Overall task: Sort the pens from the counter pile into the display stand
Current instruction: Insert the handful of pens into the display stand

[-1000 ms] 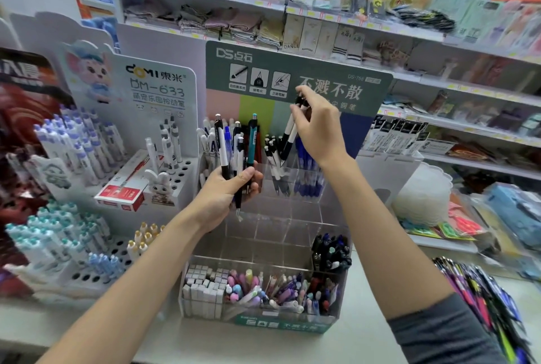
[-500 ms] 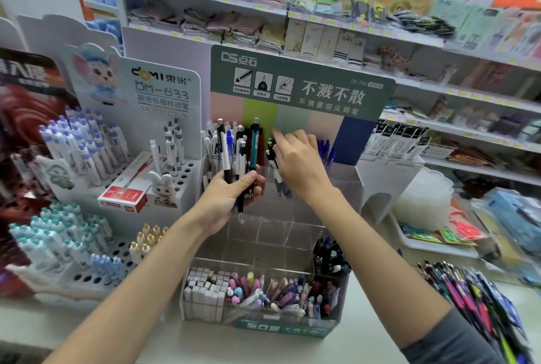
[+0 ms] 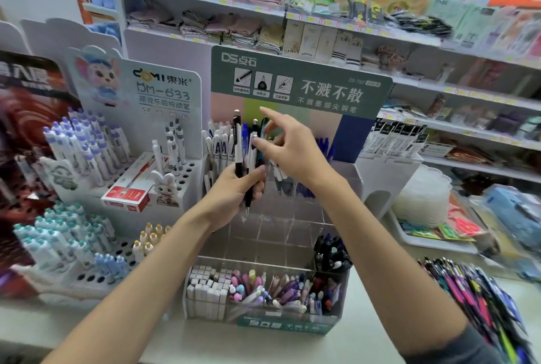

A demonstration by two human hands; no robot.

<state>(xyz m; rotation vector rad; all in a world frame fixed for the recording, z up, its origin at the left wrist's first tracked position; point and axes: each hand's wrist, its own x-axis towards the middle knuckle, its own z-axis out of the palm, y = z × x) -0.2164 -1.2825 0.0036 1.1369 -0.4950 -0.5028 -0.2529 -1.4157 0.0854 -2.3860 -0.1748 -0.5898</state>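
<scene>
My left hand (image 3: pixel 231 188) grips an upright bundle of pens (image 3: pixel 238 144) in front of the clear tiered display stand (image 3: pixel 263 235). My right hand (image 3: pixel 295 153) has reached across to the top of that bundle. Its thumb and fingers pinch a teal pen (image 3: pixel 265 126) there, with the index finger pointing up. The stand's back row holds white, black and blue pens, and its front bins hold erasers and pastel pens. The pile of coloured pens (image 3: pixel 480 299) lies on the counter at the right edge.
A white stand with a red box (image 3: pixel 128 191) and purple-capped pens is at the left. A white tray (image 3: pixel 433 242) of packets sits right of the display stand. Shelves of goods rise behind the green sign (image 3: pixel 301 85).
My right hand lowered black-and-white pens into the stand's back row, let them go, then moved left to the bundle. My left hand stayed in place with its pens.
</scene>
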